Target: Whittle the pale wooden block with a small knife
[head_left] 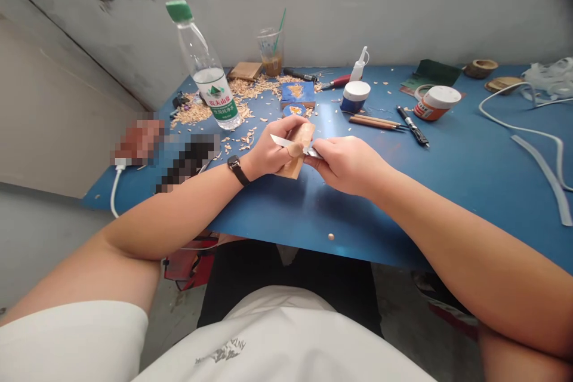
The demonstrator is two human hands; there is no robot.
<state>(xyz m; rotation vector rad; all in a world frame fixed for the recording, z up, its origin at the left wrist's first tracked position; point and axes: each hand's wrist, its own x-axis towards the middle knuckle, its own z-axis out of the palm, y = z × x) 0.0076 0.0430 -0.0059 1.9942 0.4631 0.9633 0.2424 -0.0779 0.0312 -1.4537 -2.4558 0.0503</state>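
Note:
My left hand (pixel 277 146) is closed around a pale wooden block (pixel 290 168) above the table's near part. Its thumb lies across the block's face. Closed as well, my right hand (pixel 347 161) grips a knife (pixel 314 153) with a silvery metal body, its front end against the block beside my left thumb. A flat pale strip (pixel 280 141) sticks out on the other side of that thumb, in line with the knife; whether it is the blade cannot be made out. Just beyond the hands are a round blue painted piece (pixel 294 111) and a blue painted block (pixel 298 94).
Wood shavings (pixel 250 91) lie around a water bottle (pixel 218 92) and a plastic cup (pixel 271 54). To the right are a blue jar (pixel 355 97), wooden-handled tools (pixel 376 123), a black pen (pixel 412 126), an orange jar (pixel 436 102) and a white cable (pixel 528 122).

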